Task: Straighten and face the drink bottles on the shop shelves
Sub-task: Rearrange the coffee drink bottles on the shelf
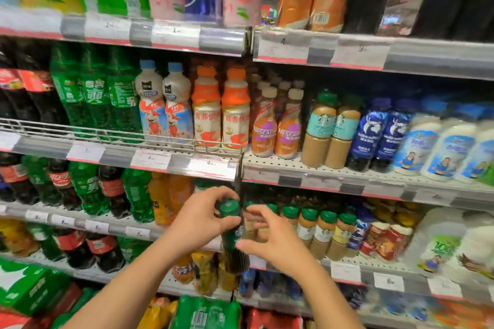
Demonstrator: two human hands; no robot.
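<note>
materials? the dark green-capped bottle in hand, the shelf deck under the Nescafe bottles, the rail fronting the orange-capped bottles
Dark green-capped bottle: cap looks like matte moulded plastic; the body is dark and glossy, plastic or glass, blur leaves it open. Both hands grip it.
Pale perforated shelf deck: probably painted sheet metal, given its regular punched holes.
Thin wire front rail: thin light rods joined in a grid, likely plated or coated steel wire.

Both hands are holding a dark green-capped bottle (232, 232) in front of the shelves. The left hand (200, 217) is gripping its cap and neck from nine o'clock; the right hand (278, 241) is touching its body from three o'clock. Starbucks bottles (324, 232) are standing in a row at three o'clock, Sprite bottles (136, 195) at ten o'clock.
</note>
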